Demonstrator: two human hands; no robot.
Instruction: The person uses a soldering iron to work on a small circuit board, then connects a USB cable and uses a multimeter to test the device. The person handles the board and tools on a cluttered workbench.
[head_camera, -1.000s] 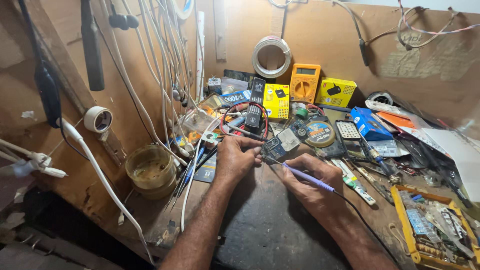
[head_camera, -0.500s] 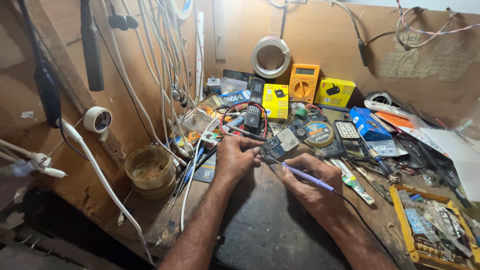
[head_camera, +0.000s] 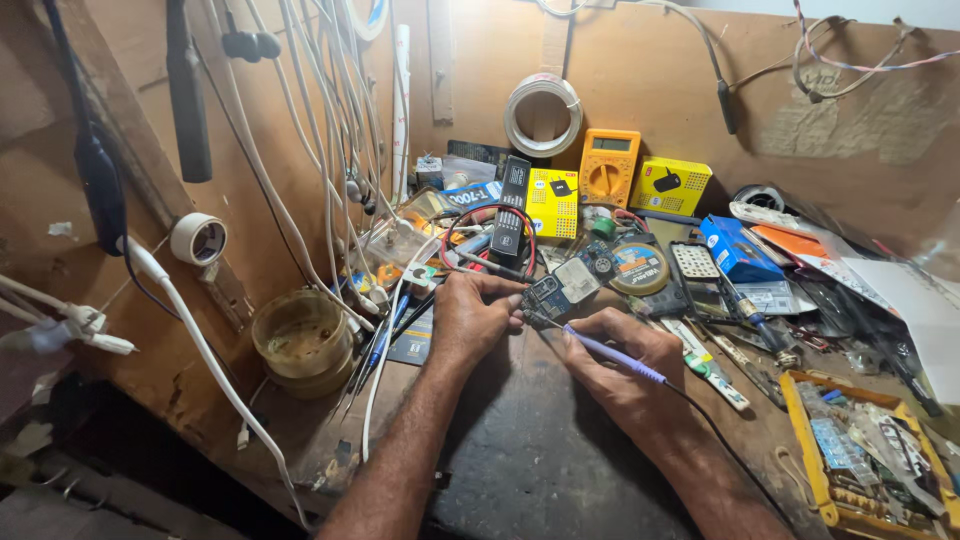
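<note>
You are working under warm, fairly bright light that falls from above and slightly ahead, so the back wall (head_camera: 640, 60) glows orange-brown. Your left hand (head_camera: 475, 320) and right hand (head_camera: 625, 365) cast soft shadows onto the dark bench top (head_camera: 540, 470). The lower left corner sinks into deep shade. The white paper (head_camera: 915, 300) at the right edge glares pale. Straight lines bend toward the edges, and the corners look slightly soft.

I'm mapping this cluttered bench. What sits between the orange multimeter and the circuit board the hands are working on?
In the head view, between the orange multimeter and the circuit board lie a yellow box and tangled red and black leads.
</note>
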